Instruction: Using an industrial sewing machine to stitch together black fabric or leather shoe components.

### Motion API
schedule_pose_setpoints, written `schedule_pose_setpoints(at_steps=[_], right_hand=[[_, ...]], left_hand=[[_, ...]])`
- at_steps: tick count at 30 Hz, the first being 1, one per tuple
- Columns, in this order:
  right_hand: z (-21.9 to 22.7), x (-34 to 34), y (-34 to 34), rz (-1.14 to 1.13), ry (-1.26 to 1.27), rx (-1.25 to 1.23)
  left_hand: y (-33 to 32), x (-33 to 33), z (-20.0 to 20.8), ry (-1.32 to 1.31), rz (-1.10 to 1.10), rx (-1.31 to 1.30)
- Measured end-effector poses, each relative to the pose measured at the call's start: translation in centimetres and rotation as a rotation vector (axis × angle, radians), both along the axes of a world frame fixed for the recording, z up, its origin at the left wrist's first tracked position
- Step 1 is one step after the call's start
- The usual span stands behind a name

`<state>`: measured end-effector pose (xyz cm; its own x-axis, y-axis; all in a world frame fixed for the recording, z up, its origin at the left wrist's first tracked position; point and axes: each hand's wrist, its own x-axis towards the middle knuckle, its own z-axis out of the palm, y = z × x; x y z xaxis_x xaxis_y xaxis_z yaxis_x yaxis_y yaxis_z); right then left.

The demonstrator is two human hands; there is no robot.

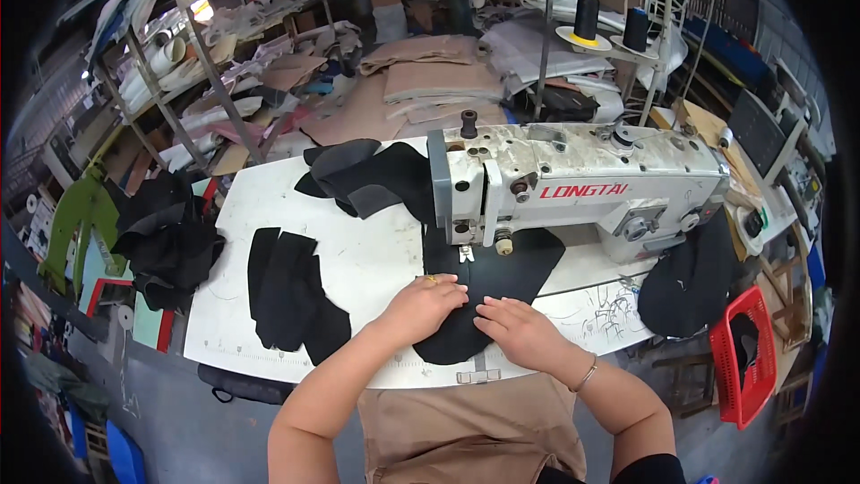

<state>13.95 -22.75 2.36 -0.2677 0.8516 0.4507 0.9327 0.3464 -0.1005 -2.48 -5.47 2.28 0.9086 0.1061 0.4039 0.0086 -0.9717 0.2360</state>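
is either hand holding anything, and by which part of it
Nothing appears gripped: the left hand and right hand rest on the black fabric piece, on the person's side of the presser foot.

Left fingers (pixel 451 293) and right fingers (pixel 493 309) on black fabric (pixel 506 266) partly beneath a white sewing machine (pixel 582 175)

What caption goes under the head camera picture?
Left hand and right hand rest on black cloth at the sewing machine.
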Motion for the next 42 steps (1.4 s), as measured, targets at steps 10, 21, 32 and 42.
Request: schedule_pose_setpoints(at_steps=[10, 21, 32, 42], right_hand=[[0.4, 0.2, 0.8, -0.004, -0.011, -0.008], [0.6, 0.1, 2.4, -0.013, -0.115, -0.031], [0.7, 0.1, 3.4, -0.025, -0.13, -0.03], [0.3, 1.0, 2.3, 0.031, -0.089, -0.034]], left_hand=[[0.9, 0.2, 0.1, 0.024, 0.004, 0.031], [2.2, 1.0, 0.6, -0.002, 0.024, 0.012], [3.0, 1.5, 0.3, -0.008, 0.025, 0.044], [2.4, 2.3, 1.8, -0.022, 0.274, -0.623]])
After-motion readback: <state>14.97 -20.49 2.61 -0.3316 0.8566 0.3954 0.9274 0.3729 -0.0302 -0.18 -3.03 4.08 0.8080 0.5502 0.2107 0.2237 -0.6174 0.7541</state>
